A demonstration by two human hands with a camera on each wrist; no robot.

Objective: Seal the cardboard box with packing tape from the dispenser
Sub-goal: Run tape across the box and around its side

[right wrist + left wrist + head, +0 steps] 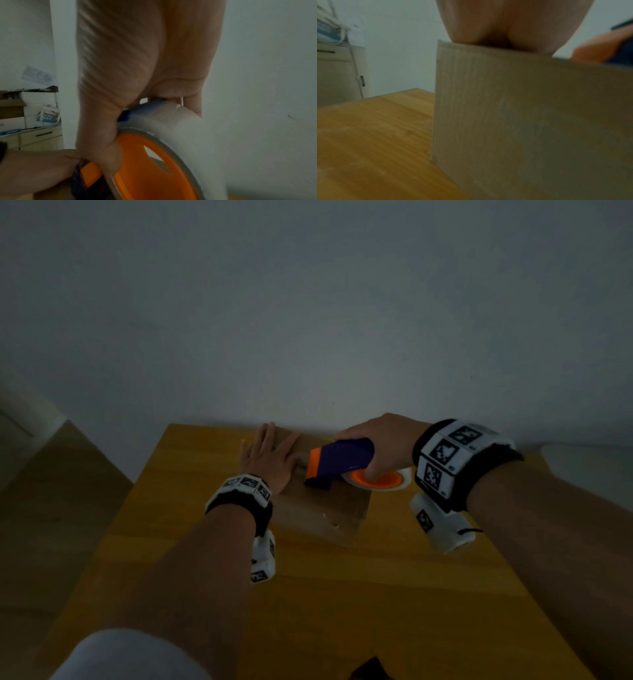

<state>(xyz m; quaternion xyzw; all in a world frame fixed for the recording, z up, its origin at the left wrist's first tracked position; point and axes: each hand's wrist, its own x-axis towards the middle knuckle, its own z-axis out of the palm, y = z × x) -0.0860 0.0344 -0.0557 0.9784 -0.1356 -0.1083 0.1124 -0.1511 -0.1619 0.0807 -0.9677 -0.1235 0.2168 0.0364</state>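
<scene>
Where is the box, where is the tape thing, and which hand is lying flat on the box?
cardboard box [322, 510]: head view, bare top near its front edge.
tape dispenser [342, 455]: head view, blue body.
left hand [269, 458]: head view, back of the hand lying flat on the box.

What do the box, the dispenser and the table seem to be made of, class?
Box: matte brown cardboard, faintly ribbed side.
Dispenser: smooth blue and orange body, probably plastic; its roll looks like glossy clear tape.
Table: wood or wood-look laminate, streaked grain.
</scene>
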